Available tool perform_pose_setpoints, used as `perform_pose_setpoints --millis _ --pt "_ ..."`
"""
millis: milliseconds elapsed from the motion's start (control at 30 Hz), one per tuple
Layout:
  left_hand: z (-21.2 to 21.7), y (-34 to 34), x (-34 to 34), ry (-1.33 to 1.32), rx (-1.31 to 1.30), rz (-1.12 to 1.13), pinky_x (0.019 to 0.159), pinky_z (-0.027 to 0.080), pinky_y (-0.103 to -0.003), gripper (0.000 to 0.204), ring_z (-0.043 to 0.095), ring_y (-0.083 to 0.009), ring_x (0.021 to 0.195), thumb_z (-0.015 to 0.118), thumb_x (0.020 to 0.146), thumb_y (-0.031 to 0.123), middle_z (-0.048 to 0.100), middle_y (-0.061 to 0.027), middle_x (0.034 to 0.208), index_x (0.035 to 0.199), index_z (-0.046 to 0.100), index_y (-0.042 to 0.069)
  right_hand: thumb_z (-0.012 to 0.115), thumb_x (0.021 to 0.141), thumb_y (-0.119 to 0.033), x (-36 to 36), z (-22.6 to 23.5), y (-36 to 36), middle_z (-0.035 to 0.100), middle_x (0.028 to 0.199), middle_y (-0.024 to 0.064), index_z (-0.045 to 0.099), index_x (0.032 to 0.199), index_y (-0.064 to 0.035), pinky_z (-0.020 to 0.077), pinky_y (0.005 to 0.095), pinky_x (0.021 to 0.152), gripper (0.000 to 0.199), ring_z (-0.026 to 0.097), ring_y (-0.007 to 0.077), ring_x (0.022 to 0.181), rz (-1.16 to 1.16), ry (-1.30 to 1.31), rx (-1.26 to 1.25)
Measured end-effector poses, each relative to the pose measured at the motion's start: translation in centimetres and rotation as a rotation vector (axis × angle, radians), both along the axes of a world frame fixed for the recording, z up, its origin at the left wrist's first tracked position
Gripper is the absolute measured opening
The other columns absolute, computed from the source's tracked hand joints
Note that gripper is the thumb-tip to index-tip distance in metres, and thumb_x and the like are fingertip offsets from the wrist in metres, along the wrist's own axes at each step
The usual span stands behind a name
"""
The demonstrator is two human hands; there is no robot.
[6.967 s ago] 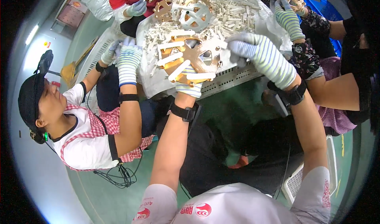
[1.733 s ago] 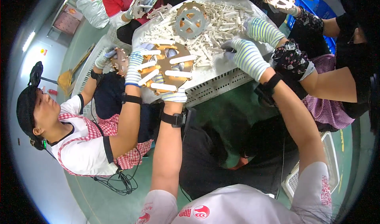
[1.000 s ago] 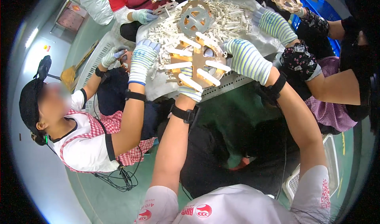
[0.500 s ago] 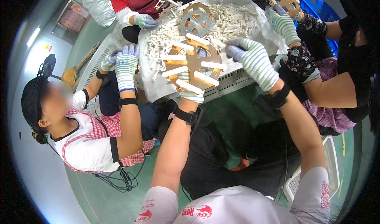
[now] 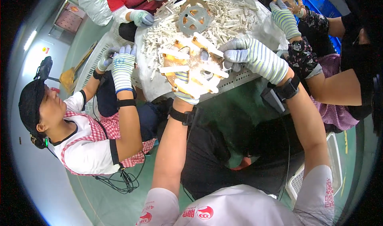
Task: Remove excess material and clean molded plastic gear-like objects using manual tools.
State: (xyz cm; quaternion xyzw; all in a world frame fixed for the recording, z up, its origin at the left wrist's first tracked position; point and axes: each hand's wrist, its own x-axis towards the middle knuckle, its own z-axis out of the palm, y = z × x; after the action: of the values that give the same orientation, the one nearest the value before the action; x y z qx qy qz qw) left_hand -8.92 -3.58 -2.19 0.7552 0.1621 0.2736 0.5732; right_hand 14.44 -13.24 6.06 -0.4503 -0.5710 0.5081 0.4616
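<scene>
My left hand (image 5: 186,98), in a striped glove, is closed on a round brass-coloured disc (image 5: 172,60) from below and behind. The disc has cut-out openings, and several white sticks (image 5: 174,69) are set around its rim, pointing outward. Strong glare washes out its middle. My right hand (image 5: 257,58), also in a striped glove, is at the disc's right edge with thumb and fingers pinched together. The end of an upper white stick meets these fingertips. Whatever is between them is hidden.
Beyond the disc, loose white sticks (image 5: 235,20) are heaped on a sheet-lined surface, with a grey disc (image 5: 194,20) lying among them. Co-workers' gloved hands are at left (image 5: 123,68), far side (image 5: 141,17) and right (image 5: 285,21). A blue crate (image 5: 319,4) stands far right, a white basket (image 5: 334,162) lower right.
My right hand has come left and down to the disc's edge, its fingers closing there. The disc has shifted slightly left and now catches bright glare.
</scene>
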Motion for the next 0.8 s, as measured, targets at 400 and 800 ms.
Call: perform_pose_setpoints --millis 400,800 --pt "0.6 -1.2 0.4 -0.36 -0.624 -0.097 0.104 0.052 -0.041 0.058 0.063 -0.0271 0.118 0.06 0.098 0.029 0.064 -0.0165 0.132 0.146 0.044 0.0 0.072 0.097 -0.02 -0.8 0.4 -0.4 0.075 0.1 0.004 0.073 0.118 0.0009 0.0579 0.0266 0.082 0.03 0.068 0.009 0.088 -0.129 -0.139 0.037" --pt "-2.2 1.0 -0.5 -0.318 -0.403 0.068 0.111 0.047 -0.045 0.064 0.054 -0.0298 0.131 0.05 0.103 0.039 0.051 -0.019 0.146 0.153 0.034 0.002 0.069 0.1 -0.022 -1.7 3.8 -1.6 0.074 0.089 0.0026 0.076 0.109 -0.0008 0.0543 0.025 0.073 0.024 0.067 0.0086 0.078 -0.314 -0.19 -0.029"
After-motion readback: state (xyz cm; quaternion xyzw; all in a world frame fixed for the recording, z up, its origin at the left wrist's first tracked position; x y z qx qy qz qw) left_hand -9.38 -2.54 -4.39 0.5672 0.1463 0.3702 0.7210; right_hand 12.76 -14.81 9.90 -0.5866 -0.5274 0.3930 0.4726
